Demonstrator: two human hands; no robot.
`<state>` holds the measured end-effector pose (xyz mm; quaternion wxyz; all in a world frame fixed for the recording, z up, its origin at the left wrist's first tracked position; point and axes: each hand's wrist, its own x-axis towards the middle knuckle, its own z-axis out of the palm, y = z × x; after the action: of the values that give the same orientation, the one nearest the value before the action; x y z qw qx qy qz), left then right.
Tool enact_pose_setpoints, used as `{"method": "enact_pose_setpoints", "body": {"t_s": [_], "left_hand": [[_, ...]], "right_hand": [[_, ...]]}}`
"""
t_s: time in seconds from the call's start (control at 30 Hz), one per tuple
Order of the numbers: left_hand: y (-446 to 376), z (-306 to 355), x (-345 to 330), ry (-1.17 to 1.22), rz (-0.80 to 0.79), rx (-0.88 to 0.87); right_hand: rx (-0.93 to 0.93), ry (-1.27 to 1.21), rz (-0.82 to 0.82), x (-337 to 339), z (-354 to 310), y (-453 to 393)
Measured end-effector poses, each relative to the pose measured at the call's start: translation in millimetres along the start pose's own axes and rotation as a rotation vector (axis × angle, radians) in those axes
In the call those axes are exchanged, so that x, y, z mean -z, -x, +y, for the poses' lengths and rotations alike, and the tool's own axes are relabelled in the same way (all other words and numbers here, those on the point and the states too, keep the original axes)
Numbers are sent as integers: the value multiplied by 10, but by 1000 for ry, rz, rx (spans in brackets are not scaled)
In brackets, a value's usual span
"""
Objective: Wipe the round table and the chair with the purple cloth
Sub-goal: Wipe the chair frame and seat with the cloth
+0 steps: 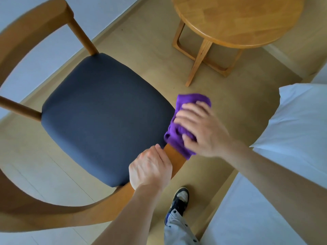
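Observation:
The wooden chair [106, 112] with a dark grey seat cushion fills the left and middle. My left hand [150, 169] grips the wooden end of its curved rail by the seat's near right corner. Just above it, my right hand [200, 128] presses the crumpled purple cloth [177, 131] against the same rail, fingers spread and slightly bent over the cloth. The round wooden table [238, 20] stands at the top right, apart from both hands.
A bed with white sheets and a white pillow [297, 121] lines the right side. My shoe [178, 202] and trouser leg stand on the beige floor between chair and bed. A pale wall runs along the upper left.

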<state>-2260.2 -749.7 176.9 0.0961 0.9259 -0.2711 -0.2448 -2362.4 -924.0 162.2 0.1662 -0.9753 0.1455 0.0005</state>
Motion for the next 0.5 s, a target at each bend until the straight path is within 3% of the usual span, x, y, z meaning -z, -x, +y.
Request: {"method": "enact_pose_setpoints", "body": {"t_s": [0.07,0.13,0.2,0.3,0.5], "left_hand": [[5,-10,-10,21,12,-6],[14,-23,-19,30,18,-9],[14,-34,-32,29,22,-8],[7,-36,-45,15,25,-8],[10,-16,-24,8,17,-18]], "right_hand": [[-280,-218,149,76,84,-228],[-700,-516,276,50,43,-360],[-920,-567,329,-18,-117,-351],[-735,-289,324,-166,-391,-97],[-72,27,3,-85,-193,244]]}}
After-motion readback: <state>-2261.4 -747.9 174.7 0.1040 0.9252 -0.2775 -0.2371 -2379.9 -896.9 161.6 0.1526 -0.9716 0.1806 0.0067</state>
